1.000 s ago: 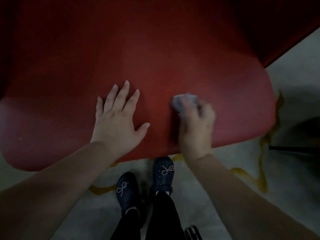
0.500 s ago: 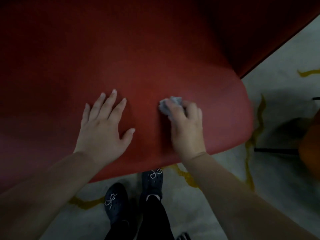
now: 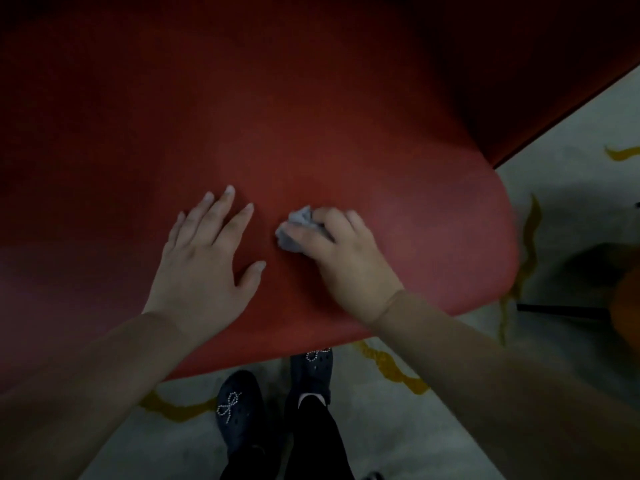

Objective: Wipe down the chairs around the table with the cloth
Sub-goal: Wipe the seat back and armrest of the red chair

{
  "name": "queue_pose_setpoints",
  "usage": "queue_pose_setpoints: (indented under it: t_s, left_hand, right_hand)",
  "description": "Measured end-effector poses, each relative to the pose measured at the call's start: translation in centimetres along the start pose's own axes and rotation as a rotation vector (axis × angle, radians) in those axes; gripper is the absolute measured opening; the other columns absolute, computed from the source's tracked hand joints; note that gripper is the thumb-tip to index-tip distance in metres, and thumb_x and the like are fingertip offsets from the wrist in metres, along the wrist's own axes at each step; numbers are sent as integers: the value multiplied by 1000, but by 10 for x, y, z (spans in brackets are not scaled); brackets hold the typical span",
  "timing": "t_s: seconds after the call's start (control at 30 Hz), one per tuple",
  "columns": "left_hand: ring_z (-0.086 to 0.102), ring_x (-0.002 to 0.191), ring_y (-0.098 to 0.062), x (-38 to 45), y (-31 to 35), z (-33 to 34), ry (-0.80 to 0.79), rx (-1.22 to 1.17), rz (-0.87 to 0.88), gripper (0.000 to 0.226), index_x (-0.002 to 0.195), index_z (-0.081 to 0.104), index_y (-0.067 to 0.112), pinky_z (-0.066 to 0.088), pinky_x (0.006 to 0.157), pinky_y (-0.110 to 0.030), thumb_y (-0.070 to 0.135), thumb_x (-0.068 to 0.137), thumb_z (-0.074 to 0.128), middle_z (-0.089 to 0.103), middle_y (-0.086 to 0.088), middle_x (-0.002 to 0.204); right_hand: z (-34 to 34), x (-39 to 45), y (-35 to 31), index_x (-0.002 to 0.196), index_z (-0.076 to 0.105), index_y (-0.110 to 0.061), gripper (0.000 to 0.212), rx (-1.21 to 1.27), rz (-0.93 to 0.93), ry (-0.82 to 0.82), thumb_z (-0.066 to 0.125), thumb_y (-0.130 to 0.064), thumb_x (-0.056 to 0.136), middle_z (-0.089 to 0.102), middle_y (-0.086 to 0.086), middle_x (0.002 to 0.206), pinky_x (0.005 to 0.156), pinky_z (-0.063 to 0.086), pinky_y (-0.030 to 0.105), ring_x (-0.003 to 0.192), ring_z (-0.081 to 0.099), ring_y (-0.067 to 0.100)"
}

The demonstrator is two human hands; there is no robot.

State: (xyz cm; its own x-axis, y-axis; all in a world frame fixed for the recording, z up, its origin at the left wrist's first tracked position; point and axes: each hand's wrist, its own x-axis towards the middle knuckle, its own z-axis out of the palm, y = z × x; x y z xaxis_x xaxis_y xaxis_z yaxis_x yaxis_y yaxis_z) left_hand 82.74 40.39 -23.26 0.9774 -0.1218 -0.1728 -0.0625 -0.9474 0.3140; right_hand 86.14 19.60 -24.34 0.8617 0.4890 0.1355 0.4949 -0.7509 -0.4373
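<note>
A red chair seat fills most of the head view in dim light. My left hand lies flat on the seat near its front edge, fingers straight and spread. Just to its right, my right hand grips a small crumpled grey cloth and presses it onto the seat; the cloth sticks out beyond the fingertips. The two hands are a short gap apart.
The chair's dark red backrest rises at the upper right. Below the seat edge are my two dark shoes on a pale floor with yellow streaks. A dark chair leg and an orange shape sit at the right edge.
My right hand has slid the cloth to the left across the seat, closer to my left hand. The view has shifted, so the seat's right edge sits further left in frame.
</note>
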Motion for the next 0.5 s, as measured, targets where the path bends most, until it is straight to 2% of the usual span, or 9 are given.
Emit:
queue_pose_setpoints:
  t_s: [0.03,0.1,0.17,0.23,0.27,0.33,0.4,0.5]
  left_hand:
    - [16,146,-24,-1,-3,-1,10,-19,-12,69,147,35,18,15,118,-48,45,87,54,21,-5,158]
    - [14,146,-24,-4,-11,-5,17,-54,-54,69,148,34,17,17,117,-49,38,87,60,20,-4,159]
    - [13,146,-24,-10,-22,-9,21,-67,-95,70,148,34,16,19,117,-50,35,87,61,19,-4,159]
    - [12,147,-22,-18,-33,-13,25,-67,-134,70,148,33,16,19,117,-50,34,87,60,18,-3,159]
    - [11,147,-22,-21,-38,-14,29,-68,-160,70,149,32,16,19,117,-49,34,88,60,17,-2,159]
    - [11,146,-21,-29,-48,-17,42,-66,-212,69,149,32,16,19,117,-50,34,88,60,17,-2,159]
    - [10,147,-21,-36,-56,-19,57,-72,-263,69,149,32,17,19,116,-51,34,88,59,16,-1,159]
    - [11,147,-23,-45,-68,-20,77,-78,-314,69,148,32,16,18,117,-50,33,87,61,18,-3,159]
  right_hand:
    - [-5,-2,8,122,64,-23,38,7,-27,-42,46,-12,90,60,14,110,80,47,39,90,55,34]
    - [-15,4,36,120,63,-27,34,-4,131,-9,50,-14,92,60,13,112,87,47,44,97,56,35]
    - [-23,22,64,128,59,-22,40,-94,404,167,51,-10,91,56,17,117,92,43,43,103,53,36]
    - [-22,43,67,133,54,-22,44,-143,675,353,46,-8,92,50,14,125,97,34,31,107,49,33]
    - [-15,51,58,135,52,-24,46,-175,742,383,44,-8,92,48,12,128,94,29,28,108,47,31]
    - [2,62,27,137,48,-27,49,-218,722,356,43,-9,92,45,11,130,91,28,29,108,46,30]
    - [23,64,-11,138,47,-27,52,-126,601,287,46,-8,90,46,13,126,90,29,34,106,46,31]
    - [54,45,-79,138,48,-22,54,21,350,146,50,-3,87,48,17,121,85,39,40,99,46,33]
